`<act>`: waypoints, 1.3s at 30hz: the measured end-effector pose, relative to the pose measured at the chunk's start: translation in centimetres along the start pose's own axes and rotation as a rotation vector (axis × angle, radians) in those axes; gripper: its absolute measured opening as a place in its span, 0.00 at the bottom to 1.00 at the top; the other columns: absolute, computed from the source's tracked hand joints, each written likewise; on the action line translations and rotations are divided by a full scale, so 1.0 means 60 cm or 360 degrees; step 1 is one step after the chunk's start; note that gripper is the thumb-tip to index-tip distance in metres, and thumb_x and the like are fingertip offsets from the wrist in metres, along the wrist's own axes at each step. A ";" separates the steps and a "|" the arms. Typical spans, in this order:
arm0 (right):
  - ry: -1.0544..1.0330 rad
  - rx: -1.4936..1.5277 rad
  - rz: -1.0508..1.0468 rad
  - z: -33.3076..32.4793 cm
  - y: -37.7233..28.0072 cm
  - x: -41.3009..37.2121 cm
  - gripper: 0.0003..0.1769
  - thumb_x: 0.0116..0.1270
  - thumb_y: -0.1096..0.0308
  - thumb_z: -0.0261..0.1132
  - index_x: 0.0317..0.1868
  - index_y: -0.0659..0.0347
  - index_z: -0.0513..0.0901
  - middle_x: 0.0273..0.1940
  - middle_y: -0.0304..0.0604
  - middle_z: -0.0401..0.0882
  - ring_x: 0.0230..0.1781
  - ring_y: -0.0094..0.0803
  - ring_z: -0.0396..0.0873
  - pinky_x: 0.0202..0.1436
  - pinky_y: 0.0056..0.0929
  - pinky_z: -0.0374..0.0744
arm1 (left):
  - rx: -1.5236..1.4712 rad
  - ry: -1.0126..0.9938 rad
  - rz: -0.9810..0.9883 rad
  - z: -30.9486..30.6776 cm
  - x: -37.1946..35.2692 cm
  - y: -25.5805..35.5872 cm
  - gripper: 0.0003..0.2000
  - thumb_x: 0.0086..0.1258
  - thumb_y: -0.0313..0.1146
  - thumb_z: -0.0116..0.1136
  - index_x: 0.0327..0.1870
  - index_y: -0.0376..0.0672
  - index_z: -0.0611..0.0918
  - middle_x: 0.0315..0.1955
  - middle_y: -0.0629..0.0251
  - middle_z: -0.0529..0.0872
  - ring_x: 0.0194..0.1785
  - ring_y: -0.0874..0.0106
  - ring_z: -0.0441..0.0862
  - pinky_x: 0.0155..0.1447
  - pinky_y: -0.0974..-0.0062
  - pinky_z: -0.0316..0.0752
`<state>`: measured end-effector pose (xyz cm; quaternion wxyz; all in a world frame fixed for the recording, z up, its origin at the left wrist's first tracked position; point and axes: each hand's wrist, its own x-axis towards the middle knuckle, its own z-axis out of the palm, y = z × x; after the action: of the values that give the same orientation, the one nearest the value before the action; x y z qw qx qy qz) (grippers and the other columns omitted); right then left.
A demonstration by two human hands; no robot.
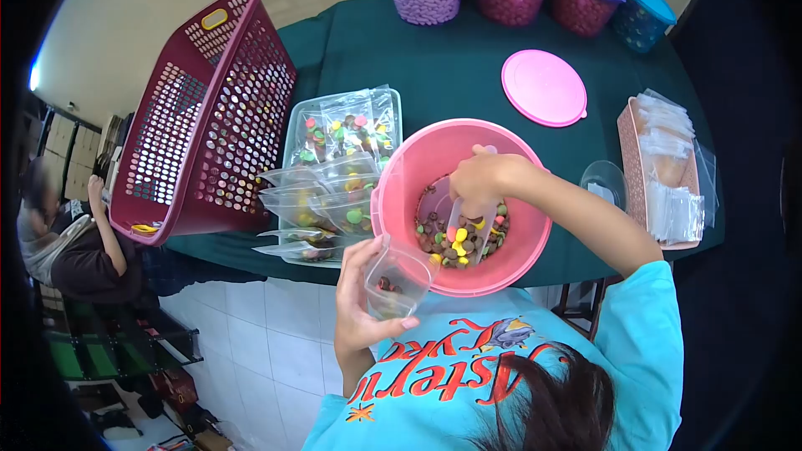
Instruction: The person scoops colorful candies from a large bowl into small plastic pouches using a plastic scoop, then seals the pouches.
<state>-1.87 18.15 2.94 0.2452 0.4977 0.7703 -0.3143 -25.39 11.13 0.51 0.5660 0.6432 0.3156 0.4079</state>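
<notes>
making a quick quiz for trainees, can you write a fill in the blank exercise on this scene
The right hand reaches inside a round tub coloured ____.
The clear cup is held in the person's ____ hand.
The tray of filled pouches stands between the tub and the perforated ____.

Missing words: pink; left; basket

My left hand [361, 305] holds a clear, glossy plastic cup [399, 284]; my right hand [484, 182] grips a translucent plastic scoop [459, 221]. The pink tub [525, 230] is smooth plastic with a soft sheen. Matt green cloth [451, 58] covers the table, shiny plastic film forms the packets [330, 192], and perforated hard plastic the maroon basket [244, 129].
</notes>
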 end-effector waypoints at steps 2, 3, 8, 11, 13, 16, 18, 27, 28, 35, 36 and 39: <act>0.0210 0.0021 -0.0065 -0.009 0.004 -0.029 0.16 0.45 0.64 0.54 0.34 0.61 0.80 0.23 0.46 0.77 0.30 0.40 0.76 0.53 0.43 0.61 | -0.0152 0.0076 0.0068 0.001 -0.006 0.010 0.45 0.29 0.42 0.75 0.54 0.34 0.67 0.48 0.59 0.65 0.52 0.66 0.70 0.55 0.68 0.66; 0.0222 -0.0006 -0.0059 -0.017 0.009 -0.043 0.16 0.45 0.64 0.54 0.34 0.61 0.80 0.23 0.46 0.77 0.30 0.40 0.76 0.53 0.43 0.61 | -0.0156 0.0086 0.0096 0.002 -0.008 0.016 0.45 0.29 0.42 0.75 0.54 0.34 0.67 0.48 0.59 0.65 0.52 0.66 0.70 0.55 0.68 0.66; 0.0566 0.0122 -0.0155 -0.055 0.027 -0.112 0.17 0.48 0.63 0.52 0.34 0.65 0.78 0.24 0.51 0.76 0.30 0.44 0.75 0.42 0.38 0.69 | -0.0482 0.0824 0.0978 0.019 0.020 0.068 0.47 0.42 0.55 0.67 0.60 0.38 0.57 0.49 0.62 0.65 0.52 0.67 0.68 0.54 0.57 0.69; 0.0760 0.0215 -0.0151 -0.071 0.049 -0.143 0.16 0.47 0.65 0.52 0.33 0.67 0.77 0.25 0.54 0.76 0.30 0.46 0.76 0.37 0.38 0.72 | -0.0531 0.1174 0.1074 0.037 0.045 0.082 0.48 0.44 0.58 0.63 0.61 0.39 0.54 0.52 0.66 0.64 0.55 0.67 0.66 0.57 0.56 0.65; 0.0858 0.0260 -0.0156 -0.076 0.064 -0.166 0.15 0.47 0.66 0.52 0.33 0.68 0.76 0.25 0.55 0.75 0.29 0.47 0.76 0.34 0.38 0.72 | -0.0080 0.0983 0.0971 0.054 0.064 0.052 0.46 0.45 0.56 0.64 0.61 0.39 0.55 0.54 0.61 0.63 0.54 0.67 0.66 0.59 0.62 0.64; 0.1047 0.0302 0.0172 -0.097 0.058 -0.204 0.17 0.46 0.65 0.51 0.29 0.71 0.77 0.25 0.58 0.76 0.29 0.48 0.76 0.39 0.38 0.72 | 0.0365 0.0555 0.0660 0.073 0.085 -0.008 0.44 0.42 0.42 0.71 0.59 0.37 0.57 0.53 0.57 0.63 0.52 0.66 0.69 0.58 0.66 0.65; 0.1139 0.0246 0.0219 -0.106 0.054 -0.215 0.16 0.45 0.66 0.51 0.28 0.71 0.77 0.25 0.59 0.76 0.29 0.48 0.76 0.39 0.38 0.72 | 0.0417 0.0347 0.0606 0.086 0.098 -0.007 0.43 0.40 0.38 0.72 0.58 0.37 0.59 0.52 0.58 0.64 0.52 0.66 0.69 0.56 0.67 0.67; 0.1270 -0.0761 0.0326 -0.084 -0.041 -0.185 0.11 0.47 0.63 0.61 0.26 0.63 0.76 0.23 0.43 0.76 0.29 0.33 0.75 0.42 0.30 0.61 | 0.0626 0.0133 0.0458 0.108 0.109 0.001 0.41 0.38 0.33 0.72 0.56 0.35 0.61 0.50 0.56 0.66 0.51 0.65 0.70 0.52 0.67 0.69; 0.1318 -0.0907 0.0317 -0.071 -0.060 -0.177 0.11 0.47 0.63 0.61 0.27 0.63 0.76 0.24 0.42 0.76 0.32 0.32 0.74 0.44 0.29 0.61 | 0.0674 0.0135 0.0463 0.109 0.109 0.000 0.41 0.38 0.34 0.73 0.56 0.35 0.61 0.50 0.56 0.67 0.51 0.65 0.70 0.52 0.67 0.70; 0.1567 -0.1171 0.0388 -0.070 -0.083 -0.214 0.14 0.45 0.68 0.62 0.33 0.64 0.73 0.25 0.39 0.75 0.37 0.32 0.72 0.44 0.30 0.63 | 0.0632 0.0188 0.0365 0.098 0.116 -0.004 0.41 0.39 0.33 0.72 0.56 0.35 0.61 0.49 0.58 0.67 0.51 0.66 0.69 0.55 0.67 0.67; 0.1724 -0.0978 0.0405 -0.078 -0.078 -0.228 0.13 0.46 0.71 0.60 0.34 0.64 0.72 0.26 0.42 0.74 0.36 0.34 0.71 0.42 0.31 0.64 | 0.0510 0.0256 0.0289 0.089 0.119 -0.012 0.41 0.39 0.33 0.72 0.56 0.36 0.61 0.49 0.59 0.67 0.52 0.66 0.69 0.56 0.67 0.66; 0.1768 -0.0716 0.0602 -0.091 -0.054 -0.239 0.11 0.49 0.74 0.59 0.35 0.63 0.71 0.25 0.45 0.74 0.33 0.36 0.71 0.39 0.32 0.64 | 0.0196 0.0428 0.0255 0.066 0.119 -0.023 0.40 0.41 0.32 0.71 0.57 0.37 0.60 0.51 0.60 0.67 0.53 0.67 0.69 0.58 0.67 0.66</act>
<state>0.29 12.35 17.33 -0.0416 0.6506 0.7287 0.2097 -18.50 15.68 0.25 0.4437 0.6394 0.3606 0.5141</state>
